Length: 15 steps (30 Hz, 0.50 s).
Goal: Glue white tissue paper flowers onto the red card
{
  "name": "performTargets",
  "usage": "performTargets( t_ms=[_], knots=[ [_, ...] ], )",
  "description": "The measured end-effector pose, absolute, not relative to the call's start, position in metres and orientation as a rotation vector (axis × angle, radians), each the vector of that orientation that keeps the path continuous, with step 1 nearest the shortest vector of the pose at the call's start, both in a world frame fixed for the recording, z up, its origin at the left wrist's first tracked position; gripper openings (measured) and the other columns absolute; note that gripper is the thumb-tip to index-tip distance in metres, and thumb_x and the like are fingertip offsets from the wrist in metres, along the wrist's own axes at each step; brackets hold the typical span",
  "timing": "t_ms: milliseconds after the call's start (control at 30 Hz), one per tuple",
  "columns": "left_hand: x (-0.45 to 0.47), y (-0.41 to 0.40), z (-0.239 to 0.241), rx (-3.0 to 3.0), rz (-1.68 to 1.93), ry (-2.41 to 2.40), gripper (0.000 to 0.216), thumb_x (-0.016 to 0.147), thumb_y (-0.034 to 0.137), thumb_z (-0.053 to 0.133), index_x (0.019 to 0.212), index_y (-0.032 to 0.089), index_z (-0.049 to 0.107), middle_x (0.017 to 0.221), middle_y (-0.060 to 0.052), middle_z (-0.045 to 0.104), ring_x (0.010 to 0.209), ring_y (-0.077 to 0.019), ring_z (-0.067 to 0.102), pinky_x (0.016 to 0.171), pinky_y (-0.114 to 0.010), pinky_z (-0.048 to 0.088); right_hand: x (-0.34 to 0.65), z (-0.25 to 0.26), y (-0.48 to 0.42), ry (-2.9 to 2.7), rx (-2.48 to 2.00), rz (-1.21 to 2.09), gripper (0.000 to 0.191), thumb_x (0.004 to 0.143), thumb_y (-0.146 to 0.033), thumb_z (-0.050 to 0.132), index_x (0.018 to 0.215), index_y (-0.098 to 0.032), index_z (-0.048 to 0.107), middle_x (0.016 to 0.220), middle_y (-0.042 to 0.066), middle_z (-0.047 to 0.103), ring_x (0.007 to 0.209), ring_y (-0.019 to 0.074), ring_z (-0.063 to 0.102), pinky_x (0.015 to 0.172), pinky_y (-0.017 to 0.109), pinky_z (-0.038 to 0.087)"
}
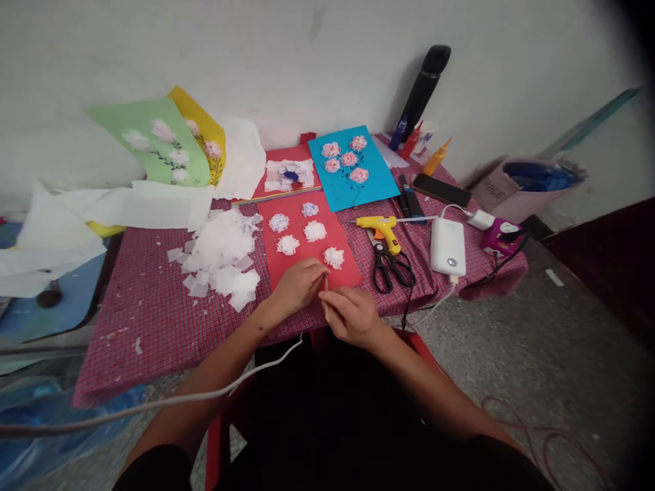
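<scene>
Both hands meet over the front edge of the red card [279, 267]. My left hand [299, 285] is closed, fingertips pinched; what they pinch is too small to make out. Close against it, my right hand [353, 315] is closed around a thin, light stick-like thing [326, 281] that points upward between the hands. Just beyond the fingers lies a white paper puff [334, 258]. Several more puffs sit on the card, among them two white ones and a blue-speckled one [279, 222].
Left of the card is a heap of white tissue pieces [220, 245]. To the right lie a yellow glue gun [381, 226], black scissors [389, 269] and a white power bank [447, 247]. Behind is a blue card [327, 187] with flowers. A white cable [205, 395] crosses my left arm.
</scene>
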<state>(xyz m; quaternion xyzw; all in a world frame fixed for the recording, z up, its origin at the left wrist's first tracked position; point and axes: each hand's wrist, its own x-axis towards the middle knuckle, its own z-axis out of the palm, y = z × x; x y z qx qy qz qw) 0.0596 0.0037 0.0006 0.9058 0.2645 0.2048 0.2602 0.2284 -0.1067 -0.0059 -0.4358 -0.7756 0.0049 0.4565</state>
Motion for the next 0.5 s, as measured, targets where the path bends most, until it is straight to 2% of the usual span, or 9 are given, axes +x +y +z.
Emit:
performTargets(
  t_ms=[233, 500],
  knots=[
    [0.065, 0.009, 0.004, 2.461, 0.515, 0.788, 0.023, 0.1, 0.018, 0.048, 0.09, 0.018, 0.068, 0.089, -0.005, 0.063, 0.083, -0.0184, 0.057, 0.074, -0.031, 0.045, 0.228, -0.013, -0.102, -1.906, -1.077, 0.041, 0.041, 0.094, -0.009, 0.056, 0.131, -0.025, 0.062, 0.087, 0.003, 0.071, 0.069, 0.0138, 0.064, 0.063, 0.027, 0.053],
    [0.071, 0.014, 0.005, 2.437, 0.53, 0.824, 0.02, 0.098, 0.016, 0.051, 0.09, 0.018, 0.069, 0.089, -0.005, 0.064, 0.085, -0.0189, 0.057, 0.074, -0.032, 0.044, 0.229, -0.014, -0.094, -1.864, -1.088, 0.022, 0.04, 0.093, -0.009, 0.059, 0.129, -0.024, 0.066, 0.089, 0.004, 0.072, 0.066, 0.0131, 0.062, 0.06, 0.024, 0.051]
  ],
)
